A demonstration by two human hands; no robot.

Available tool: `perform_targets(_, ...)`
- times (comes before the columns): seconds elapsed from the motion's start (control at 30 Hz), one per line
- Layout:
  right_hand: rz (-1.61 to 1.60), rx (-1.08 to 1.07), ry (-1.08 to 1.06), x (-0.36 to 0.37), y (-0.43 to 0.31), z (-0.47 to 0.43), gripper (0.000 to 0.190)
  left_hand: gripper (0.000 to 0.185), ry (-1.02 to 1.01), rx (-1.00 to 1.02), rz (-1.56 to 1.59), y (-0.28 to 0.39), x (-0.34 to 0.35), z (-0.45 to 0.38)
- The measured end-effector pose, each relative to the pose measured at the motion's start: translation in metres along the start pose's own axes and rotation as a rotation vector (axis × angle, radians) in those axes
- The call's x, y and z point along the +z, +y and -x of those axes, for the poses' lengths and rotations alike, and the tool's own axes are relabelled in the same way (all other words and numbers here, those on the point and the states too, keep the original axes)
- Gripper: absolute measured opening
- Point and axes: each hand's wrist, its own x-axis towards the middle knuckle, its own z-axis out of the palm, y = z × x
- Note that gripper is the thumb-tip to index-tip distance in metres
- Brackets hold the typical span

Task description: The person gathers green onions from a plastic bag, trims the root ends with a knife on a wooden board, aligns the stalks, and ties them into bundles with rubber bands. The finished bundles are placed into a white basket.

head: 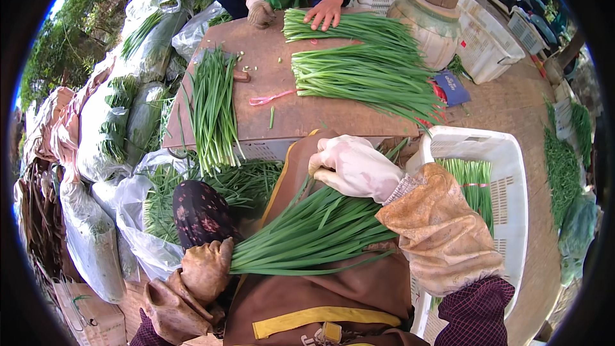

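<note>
A loose bunch of garlic chives lies across my lap, over a brown apron. My left hand, in a stained tan glove, grips the bunch at its left end, and the stalk ends are hidden inside the fist. The long green leaves fan out to the right. My right hand, in a pale glove with a tan oversleeve, is above the upper leaves with its fingers curled. A few thin leaves show just below those fingers; whether they are pinched cannot be told.
Ahead, a low wooden table bears chive piles, a smaller pile and a pink tie. Across it, a co-worker's bare hand rests on chives. A white crate with a tied bunch stands right; bagged chives lie left.
</note>
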Motion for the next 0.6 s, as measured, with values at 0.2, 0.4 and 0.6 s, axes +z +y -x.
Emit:
perform_targets(0.2,-0.486,0.323,0.299,0.014,0.01,0.006,0.01,0.044,-0.023,-0.022,0.003,-0.001,0.002,-0.003)
perform_targets(0.4,-0.801,0.293,0.611,-0.033,0.013,0.032,0.038,0.048,0.05,0.005,0.019,0.0,-0.001,-0.005)
perform_targets(0.6,-0.295,0.367,0.399,-0.042,-0.016,0.081,0.022,0.058,0.025,-0.028,0.013,-0.001,0.002,0.004)
